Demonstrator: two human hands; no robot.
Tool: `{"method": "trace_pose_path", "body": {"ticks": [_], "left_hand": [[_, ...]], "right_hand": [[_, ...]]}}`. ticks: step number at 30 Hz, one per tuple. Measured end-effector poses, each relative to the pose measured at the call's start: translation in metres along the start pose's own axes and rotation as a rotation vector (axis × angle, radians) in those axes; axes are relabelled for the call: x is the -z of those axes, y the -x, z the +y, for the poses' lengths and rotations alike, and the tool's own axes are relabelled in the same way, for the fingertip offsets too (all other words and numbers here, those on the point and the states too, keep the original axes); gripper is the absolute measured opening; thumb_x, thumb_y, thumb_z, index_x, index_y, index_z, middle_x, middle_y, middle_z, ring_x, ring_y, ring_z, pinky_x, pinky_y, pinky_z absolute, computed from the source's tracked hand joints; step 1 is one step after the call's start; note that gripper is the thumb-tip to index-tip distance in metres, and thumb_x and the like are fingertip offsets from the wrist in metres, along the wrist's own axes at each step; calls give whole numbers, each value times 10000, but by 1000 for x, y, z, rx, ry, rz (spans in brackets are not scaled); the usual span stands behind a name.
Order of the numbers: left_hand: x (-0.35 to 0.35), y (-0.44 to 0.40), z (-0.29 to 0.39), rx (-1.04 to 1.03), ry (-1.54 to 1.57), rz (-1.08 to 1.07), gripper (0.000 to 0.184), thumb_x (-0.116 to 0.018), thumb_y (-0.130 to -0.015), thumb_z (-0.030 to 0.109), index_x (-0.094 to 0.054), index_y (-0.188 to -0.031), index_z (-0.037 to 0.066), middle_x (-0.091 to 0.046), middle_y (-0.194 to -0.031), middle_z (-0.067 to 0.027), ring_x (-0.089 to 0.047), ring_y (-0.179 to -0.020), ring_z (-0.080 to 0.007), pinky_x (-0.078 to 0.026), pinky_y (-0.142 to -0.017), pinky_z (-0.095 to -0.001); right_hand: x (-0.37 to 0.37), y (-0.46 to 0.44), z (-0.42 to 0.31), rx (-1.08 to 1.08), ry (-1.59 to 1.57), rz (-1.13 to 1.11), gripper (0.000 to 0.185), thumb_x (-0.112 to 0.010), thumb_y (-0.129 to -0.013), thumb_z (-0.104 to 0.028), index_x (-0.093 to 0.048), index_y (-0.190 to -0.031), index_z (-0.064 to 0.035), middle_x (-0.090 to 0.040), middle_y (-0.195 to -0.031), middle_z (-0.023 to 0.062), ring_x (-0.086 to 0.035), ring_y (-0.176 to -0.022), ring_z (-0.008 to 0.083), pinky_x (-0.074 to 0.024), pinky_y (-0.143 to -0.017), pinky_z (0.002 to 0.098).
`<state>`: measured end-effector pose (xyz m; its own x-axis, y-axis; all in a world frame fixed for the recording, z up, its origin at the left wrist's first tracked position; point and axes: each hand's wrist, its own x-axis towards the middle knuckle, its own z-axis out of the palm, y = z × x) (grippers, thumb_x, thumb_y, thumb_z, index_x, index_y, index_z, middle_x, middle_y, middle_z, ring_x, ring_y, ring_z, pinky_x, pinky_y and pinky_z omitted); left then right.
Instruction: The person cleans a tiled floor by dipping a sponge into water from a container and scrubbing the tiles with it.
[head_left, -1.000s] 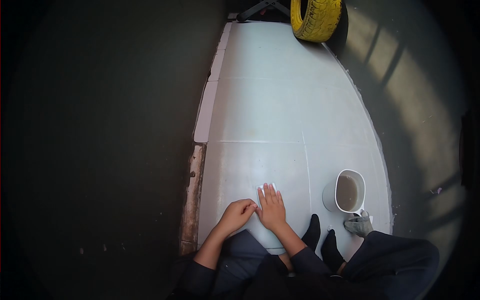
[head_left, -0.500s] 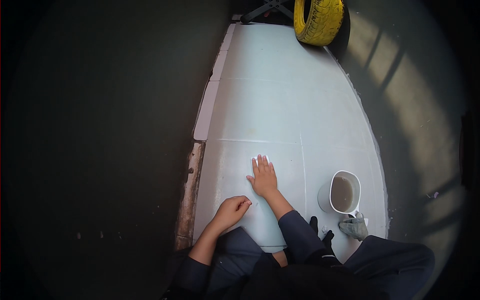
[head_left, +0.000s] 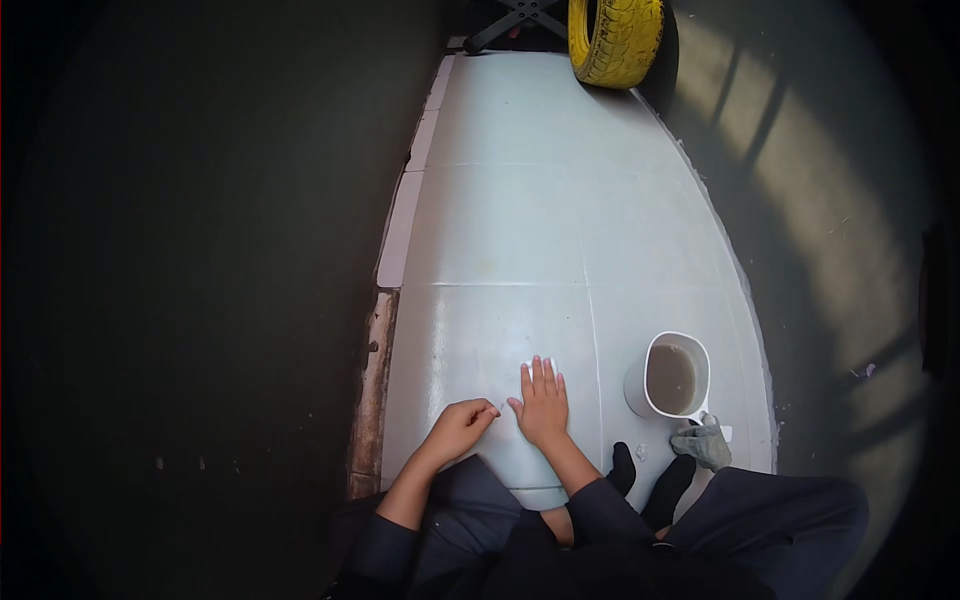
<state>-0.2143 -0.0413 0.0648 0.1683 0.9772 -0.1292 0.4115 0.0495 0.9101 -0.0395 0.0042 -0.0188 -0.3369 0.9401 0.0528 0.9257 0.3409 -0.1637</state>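
My right hand (head_left: 543, 408) lies flat on the pale tiled surface (head_left: 520, 220), fingers stretched forward. Under its fingertips the edge of a small white pad or piece of cloth (head_left: 528, 364) peeks out; the hand covers the rest. Close by on the left, my left hand (head_left: 460, 428) is closed, thumb and fingers pressed together low over the tiles. Whether it pinches anything small I cannot make out. To the right of my right hand stands a white plastic jug (head_left: 638, 392) holding murky grey-brown liquid. A crumpled grey cloth (head_left: 703, 446) sits against its handle.
At the far end, a yellow-painted tyre (head_left: 622, 45) stands beside a black crossed metal leg frame (head_left: 518, 22). Broken, brownish edging (head_left: 372, 400) runs along the left side. My dark-socked foot (head_left: 668, 492) rests near the jug. A dark floor (head_left: 200, 300) lies lower on the left.
My right hand has slid back toward me and slightly right, with the white pad under it. My left hand stays nearly in place. The view has shifted a little.
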Motion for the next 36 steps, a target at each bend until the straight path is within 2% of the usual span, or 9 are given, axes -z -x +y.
{"method": "trace_pose_path", "body": {"ticks": [6,9,11,17,23,25,30,32,36], "left_hand": [[-17,2,28,10,97,56,223,-539,-882,195,-636,-906,-4,-564,-626,-79,-482,-550,-115,-402,-548,-259],[-23,2,36,-10,90,47,218,-540,-883,193,-631,-902,-5,-542,-604,-85,-471,-542,-117,-390,-536,-268],[-24,-2,37,-33,85,-22,210,-533,-894,184,-648,-911,8,-558,-623,-41,-462,-560,-77,-383,-529,-246],[-28,-33,11,-80,-51,-64,229,-530,-881,198,-634,-885,-6,-578,-640,-125,-515,-547,-181,-412,-545,-308],[-33,-49,-10,-93,-49,-108,238,-533,-879,210,-623,-846,-8,-567,-628,-135,-513,-540,-190,-405,-540,-320],[-30,-48,-11,-84,-94,-138,241,-532,-881,212,-622,-843,-8,-562,-620,-129,-505,-535,-185,-402,-536,-317],[-23,-46,-7,-53,-54,-166,250,-536,-887,220,-619,-840,-11,-527,-585,-99,-464,-522,-149,-384,-522,-294],[-20,-43,-5,-29,-26,-170,242,-543,-885,216,-620,-839,-10,-522,-579,-86,-455,-522,-134,-379,-518,-286],[-23,-44,-6,-24,44,-206,216,-566,-877,200,-622,-839,-4,-500,-567,-44,-429,-526,-93,-359,-506,-261]], "right_hand": [[9,-86,13,-65,2,-70,615,-430,-910,-416,-270,-1413,-99,-165,-1495,124,-121,-1387,274,-120,-1112,424],[10,-83,19,-40,4,-107,597,-436,-908,-409,-303,-1399,-98,-193,-1488,115,-137,-1384,271,-132,-1108,431],[12,-66,21,-20,4,-96,591,-453,-899,-405,-328,-1388,-98,-214,-1482,111,-145,-1382,273,-138,-1103,443],[16,16,19,24,-37,-35,570,-517,-864,-353,-393,-1351,-84,-266,-1459,126,-204,-1363,296,-182,-1086,459],[2,-34,27,0,-55,85,618,-510,-866,-375,-340,-1380,-78,-262,-1457,147,-209,-1360,304,-174,-1087,460],[0,-73,37,-42,-43,103,646,-462,-891,-407,-263,-1413,-84,-227,-1469,158,-178,-1369,311,-152,-1097,458],[4,-150,55,-126,34,-8,676,-357,-912,-497,-207,-1432,-92,-201,-1482,141,-151,-1378,288,-109,-1112,431],[7,-148,55,-144,59,-64,683,-332,-915,-515,-189,-1438,-98,-193,-1485,138,-143,-1381,285,-102,-1114,426],[11,-80,49,-73,39,-23,682,-420,-892,-480,-223,-1431,-113,-220,-1476,142,-169,-1375,283,-137,-1102,451]]}}
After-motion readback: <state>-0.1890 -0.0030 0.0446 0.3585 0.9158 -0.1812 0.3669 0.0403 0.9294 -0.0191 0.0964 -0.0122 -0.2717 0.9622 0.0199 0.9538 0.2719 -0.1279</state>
